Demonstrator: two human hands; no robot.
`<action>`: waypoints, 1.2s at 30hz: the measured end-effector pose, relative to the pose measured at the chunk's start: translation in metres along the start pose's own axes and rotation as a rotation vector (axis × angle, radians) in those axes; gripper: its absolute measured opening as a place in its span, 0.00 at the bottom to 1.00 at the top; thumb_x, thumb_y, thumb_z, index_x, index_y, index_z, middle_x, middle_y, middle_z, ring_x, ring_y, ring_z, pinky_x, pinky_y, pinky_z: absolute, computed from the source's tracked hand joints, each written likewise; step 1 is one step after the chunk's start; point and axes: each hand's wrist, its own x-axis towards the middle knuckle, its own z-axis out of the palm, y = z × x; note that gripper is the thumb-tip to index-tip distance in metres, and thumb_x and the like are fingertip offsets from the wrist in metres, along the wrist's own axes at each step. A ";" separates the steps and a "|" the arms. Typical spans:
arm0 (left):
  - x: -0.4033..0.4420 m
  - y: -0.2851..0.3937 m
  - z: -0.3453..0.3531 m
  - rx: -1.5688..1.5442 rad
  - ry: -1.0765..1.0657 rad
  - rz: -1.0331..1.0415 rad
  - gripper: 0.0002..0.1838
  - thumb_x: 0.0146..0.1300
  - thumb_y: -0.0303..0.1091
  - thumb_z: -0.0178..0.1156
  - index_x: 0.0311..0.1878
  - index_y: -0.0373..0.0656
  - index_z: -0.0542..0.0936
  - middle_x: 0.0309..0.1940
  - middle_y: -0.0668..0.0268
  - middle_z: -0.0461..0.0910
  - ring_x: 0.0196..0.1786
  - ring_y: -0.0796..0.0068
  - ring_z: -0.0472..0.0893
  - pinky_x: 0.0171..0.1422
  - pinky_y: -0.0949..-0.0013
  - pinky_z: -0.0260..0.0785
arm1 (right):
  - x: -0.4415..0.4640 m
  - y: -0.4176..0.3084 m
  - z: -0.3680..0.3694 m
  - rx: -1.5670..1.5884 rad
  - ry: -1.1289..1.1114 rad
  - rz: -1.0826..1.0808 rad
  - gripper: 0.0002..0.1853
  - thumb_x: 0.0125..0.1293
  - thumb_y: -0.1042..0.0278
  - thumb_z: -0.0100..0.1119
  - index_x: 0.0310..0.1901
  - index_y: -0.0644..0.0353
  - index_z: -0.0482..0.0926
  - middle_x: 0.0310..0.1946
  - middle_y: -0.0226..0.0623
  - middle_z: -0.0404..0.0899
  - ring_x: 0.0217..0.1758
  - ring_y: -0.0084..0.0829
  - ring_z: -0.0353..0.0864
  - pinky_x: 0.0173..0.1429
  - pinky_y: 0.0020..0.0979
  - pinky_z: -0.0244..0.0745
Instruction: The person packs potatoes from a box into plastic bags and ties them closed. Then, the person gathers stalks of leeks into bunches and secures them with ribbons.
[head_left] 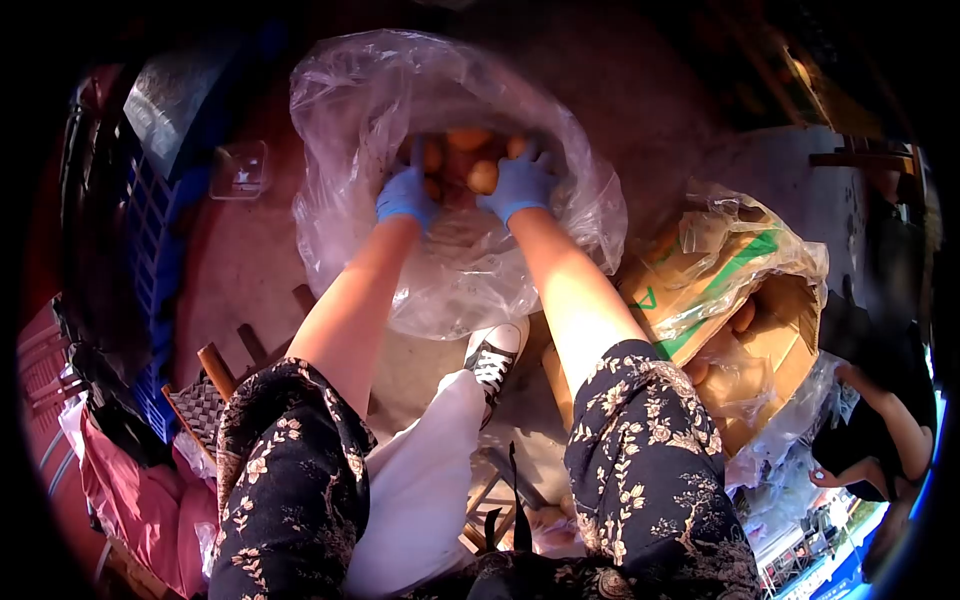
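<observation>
Beyond my forearms, at the upper middle of my view, a large clear plastic bag (345, 130) spreads wide open, its lower depths lost in shadow and its folds crumpled and glossy. To the right sits a tilted cardboard box (700, 290) with green print, partly covered by clear film; my right arm hides its left portion, and I can barely make out the brownish contents (743, 315). At the far right edge another person (885, 430) shows only in part, dark and distorted. Below the bag, my white-laced dark sneaker (492, 360) is partly hidden by white cloth. Both my hands, in blue gloves, reach inside the bag: my left hand (406, 194) at its left, my right hand (524, 182) at its right, fingers spread. Shadow blurs my fingertips, so I cannot tell whether either is grasping anything. Between and beside them lie the round items (482, 178), smooth, orange-yellow, some dim or half covered.
</observation>
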 end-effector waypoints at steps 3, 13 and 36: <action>0.017 0.000 -0.001 0.208 0.027 0.138 0.52 0.38 0.51 0.68 0.66 0.56 0.49 0.59 0.48 0.61 0.59 0.48 0.66 0.60 0.59 0.62 | -0.013 0.014 0.010 -0.154 -0.082 -0.085 0.31 0.41 0.41 0.62 0.49 0.47 0.76 0.59 0.40 0.52 0.60 0.47 0.54 0.60 0.48 0.58; 0.013 -0.010 0.018 0.151 -0.013 -0.018 0.40 0.40 0.46 0.69 0.59 0.57 0.60 0.56 0.53 0.65 0.57 0.50 0.68 0.55 0.55 0.66 | -0.074 0.011 0.010 0.116 -0.355 0.071 0.39 0.41 0.40 0.61 0.58 0.47 0.68 0.63 0.39 0.49 0.62 0.42 0.57 0.61 0.36 0.60; -0.032 -0.042 0.025 -1.318 -0.482 -0.267 0.36 0.53 0.47 0.59 0.62 0.42 0.59 0.56 0.57 0.67 0.50 0.59 0.72 0.49 0.56 0.69 | -0.303 0.170 -0.083 2.585 -0.032 -0.334 0.47 0.40 0.42 0.69 0.59 0.59 0.61 0.55 0.38 0.66 0.59 0.38 0.66 0.60 0.42 0.64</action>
